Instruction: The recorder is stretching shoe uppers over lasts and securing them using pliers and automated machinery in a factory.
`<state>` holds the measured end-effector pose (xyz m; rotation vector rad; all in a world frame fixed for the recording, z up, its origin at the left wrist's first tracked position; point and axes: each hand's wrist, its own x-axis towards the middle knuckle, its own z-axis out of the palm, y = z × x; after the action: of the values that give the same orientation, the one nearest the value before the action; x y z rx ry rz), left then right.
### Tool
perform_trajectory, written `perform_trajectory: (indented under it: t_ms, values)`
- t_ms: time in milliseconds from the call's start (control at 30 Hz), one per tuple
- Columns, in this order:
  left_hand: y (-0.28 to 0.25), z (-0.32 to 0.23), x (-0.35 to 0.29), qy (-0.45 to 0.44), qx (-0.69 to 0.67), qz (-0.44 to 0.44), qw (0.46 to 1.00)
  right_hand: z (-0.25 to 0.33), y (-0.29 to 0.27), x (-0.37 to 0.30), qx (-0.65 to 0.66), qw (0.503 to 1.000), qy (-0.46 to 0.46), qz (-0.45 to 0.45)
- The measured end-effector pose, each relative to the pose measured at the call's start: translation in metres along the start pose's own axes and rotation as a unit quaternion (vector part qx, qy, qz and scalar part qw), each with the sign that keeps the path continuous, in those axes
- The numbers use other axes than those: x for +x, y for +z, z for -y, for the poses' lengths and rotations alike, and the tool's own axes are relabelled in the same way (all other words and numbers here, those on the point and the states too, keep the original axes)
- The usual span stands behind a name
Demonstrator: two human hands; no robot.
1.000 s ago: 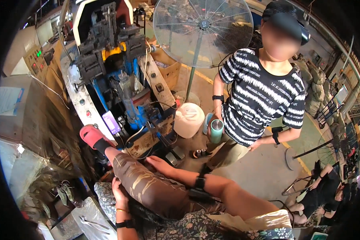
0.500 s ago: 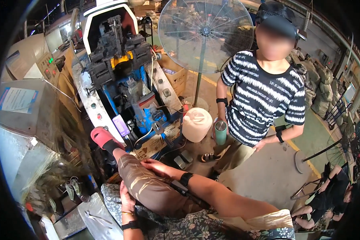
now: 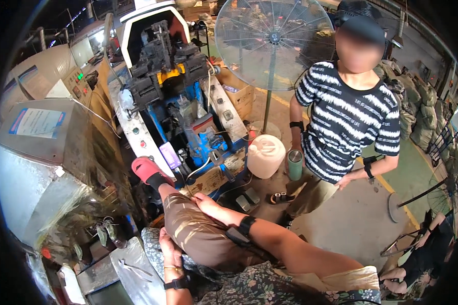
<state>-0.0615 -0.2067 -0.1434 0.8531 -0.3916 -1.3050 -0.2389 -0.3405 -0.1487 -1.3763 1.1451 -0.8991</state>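
My left leg, in brown patterned trousers (image 3: 203, 231), is stretched forward, with a red slipper (image 3: 145, 169) and dark sock up against the front of a machine (image 3: 160, 84). My right hand (image 3: 206, 205) rests along the right side of the knee, fingers laid on the cloth, and no object shows in it. Against the left side of the thigh lies my left hand (image 3: 170, 249), its fingers loosely bent and partly hidden by the leg. Dark bands circle both wrists. A purple-screened phone (image 3: 170, 155) leans on the machine's white edge.
A person in a striped shirt (image 3: 348, 119) stands at right, holding a green flask (image 3: 295, 165). Between us is a whitish plastic jug (image 3: 266, 156); behind it rises a large fan (image 3: 274, 38). Left stands a grey metal housing (image 3: 38, 127). Another person (image 3: 422, 254) is at far right.
The whole view has shifted, so everything sits a little farther right in the picture. My hands keep their places on the leg.
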Motion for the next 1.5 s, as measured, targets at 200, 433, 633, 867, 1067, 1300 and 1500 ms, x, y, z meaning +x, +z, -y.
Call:
perform_trajectory:
  t_ms: [200,433,633,867,1067,1300,1500]
  values:
    - [0.009,-0.008,-0.025,0.03,-0.014,-0.035,0.999,0.022,-0.006,-0.03,0.171,0.982,0.021,0.078]
    - [0.03,-0.002,-0.039,0.091,0.06,0.032,0.994,0.012,-0.029,-0.039,0.063,0.984,-0.127,0.106]
    - [0.05,-0.025,0.004,0.078,0.104,-0.034,0.991,0.036,-0.009,-0.014,-0.02,0.974,-0.226,0.026]
    - [0.063,-0.053,0.002,0.092,0.094,0.032,0.991,0.073,-0.004,-0.023,0.059,0.979,-0.194,0.013]
    - [0.033,-0.029,-0.061,0.117,0.078,0.022,0.99,0.054,-0.026,-0.049,0.19,0.971,-0.089,0.113]
    - [0.008,0.015,-0.053,0.036,0.128,-0.023,0.991,0.007,-0.067,-0.054,0.178,0.938,0.05,0.295]
    - [0.013,0.026,-0.032,0.04,0.146,-0.016,0.988,-0.013,-0.064,-0.051,0.154,0.944,0.006,0.292]
